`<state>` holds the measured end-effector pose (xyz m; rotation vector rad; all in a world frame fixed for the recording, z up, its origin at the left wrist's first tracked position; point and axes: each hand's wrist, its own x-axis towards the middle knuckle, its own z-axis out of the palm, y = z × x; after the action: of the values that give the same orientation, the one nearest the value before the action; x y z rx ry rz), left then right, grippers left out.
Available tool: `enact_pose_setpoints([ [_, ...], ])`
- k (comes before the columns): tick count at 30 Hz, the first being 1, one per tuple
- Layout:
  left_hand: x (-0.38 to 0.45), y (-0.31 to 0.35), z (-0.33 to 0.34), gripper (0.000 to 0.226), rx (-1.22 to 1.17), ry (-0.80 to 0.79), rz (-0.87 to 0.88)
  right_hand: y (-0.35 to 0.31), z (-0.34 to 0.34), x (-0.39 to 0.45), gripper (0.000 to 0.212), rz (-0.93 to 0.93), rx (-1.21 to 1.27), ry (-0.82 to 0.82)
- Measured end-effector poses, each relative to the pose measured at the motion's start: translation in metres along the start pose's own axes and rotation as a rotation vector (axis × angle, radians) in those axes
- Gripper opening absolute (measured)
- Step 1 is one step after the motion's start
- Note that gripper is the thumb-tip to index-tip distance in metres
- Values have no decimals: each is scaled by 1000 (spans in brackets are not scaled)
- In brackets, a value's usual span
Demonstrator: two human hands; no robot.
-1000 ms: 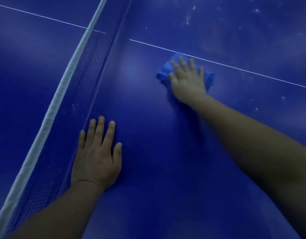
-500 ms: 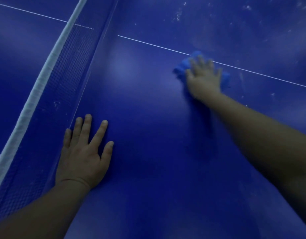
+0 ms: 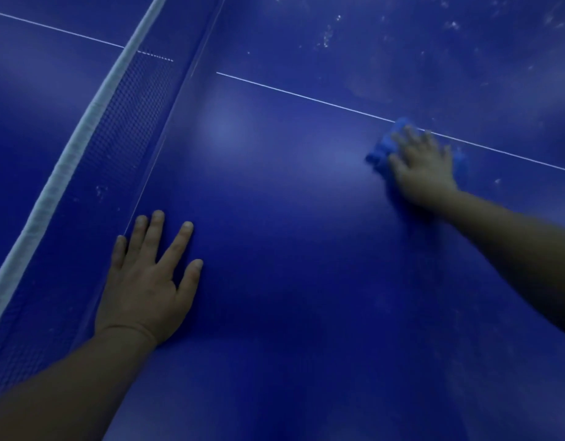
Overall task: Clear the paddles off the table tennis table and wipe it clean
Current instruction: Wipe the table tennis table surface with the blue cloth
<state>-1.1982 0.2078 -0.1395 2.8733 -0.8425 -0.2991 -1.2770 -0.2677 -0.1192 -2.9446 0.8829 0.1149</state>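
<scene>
Cloth (image 3: pixel 381 148) soft, light, best pressed flat | right hand (image 3: pixel 423 168) flat on cloth | left hand (image 3: pixel 147 281) flat on table (image 3: pixel 306 281)

The right hand (image 3: pixel 423 170) is motion-blurred, its fingers smeared, and covers most of the cloth (image 3: pixel 381 149). Both forearms are cut off by the picture's edges. The net (image 3: pixel 93 128) runs off the lower left edge. The pale specks (image 3: pixel 327 35) are possibly dust.

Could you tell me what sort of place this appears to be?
Probably a games or sports room: a blue table tennis table with a white centre line and a net. Nothing of the room itself shows.
</scene>
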Motion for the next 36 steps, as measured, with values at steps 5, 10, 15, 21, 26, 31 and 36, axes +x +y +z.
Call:
enact_pose_setpoints([
  [5, 0, 1, 1, 70, -10, 0, -12, 6, 6, -16, 64, 91, 62, 3],
  [10, -1, 2, 0, 72, -30, 2, -7, -5, 30, -175, 53, -696, -63, -51],
  [15, -1, 6, -1, 72, -23, 7, -17, 7, 7, -38, 60, -91, 49, 20],
  [21, -2, 8, -1, 74, -26, -2, -18, -53, 22, -109, 58, -368, 17, 32],
  [26, -2, 9, 0, 74, -23, 10, -18, -19, 20, -219, 50, -1279, -115, -191],
  [31, -2, 8, -1, 74, -8, 11, -26, 5, 7, -58, 66, -317, 5, 37],
  [36, -1, 7, 0, 76, -21, 20, -12, -42, 19, -125, 65, -332, -3, 41],
])
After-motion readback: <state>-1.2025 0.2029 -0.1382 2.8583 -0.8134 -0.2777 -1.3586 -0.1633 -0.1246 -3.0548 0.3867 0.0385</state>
